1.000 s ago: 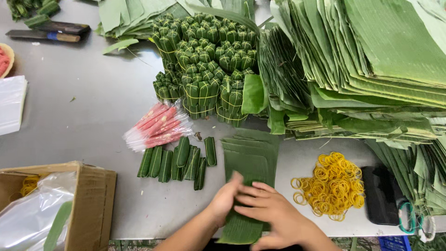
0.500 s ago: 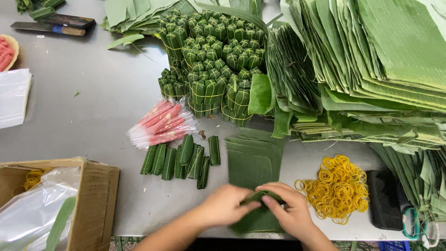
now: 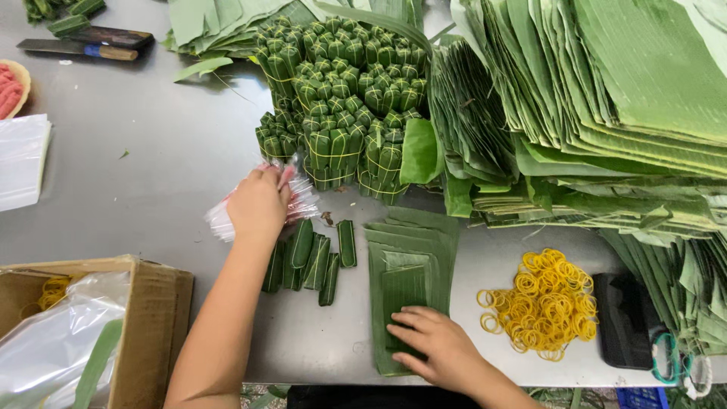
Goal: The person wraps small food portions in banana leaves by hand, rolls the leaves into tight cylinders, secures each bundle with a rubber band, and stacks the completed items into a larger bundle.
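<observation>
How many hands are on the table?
2. The left hand reaches the clear plastic packet of pink sticks; the right hand presses on the flat stack of cut green leaves.

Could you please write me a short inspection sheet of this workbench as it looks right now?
Surface: grey metal table, a few leaf scraps.
Job's things: flat cut leaf pieces; plastic-wrapped pink sticks; loose small wrapped rolls.
Clutter: tied roll bundles, big leaf stacks, yellow rubber bands, knife, cardboard box, scissors.
Grippers: left hand on the pink sticks; right hand flat on the leaf pieces.
Cables: nothing seen.
Surroundings: nothing seen.
</observation>
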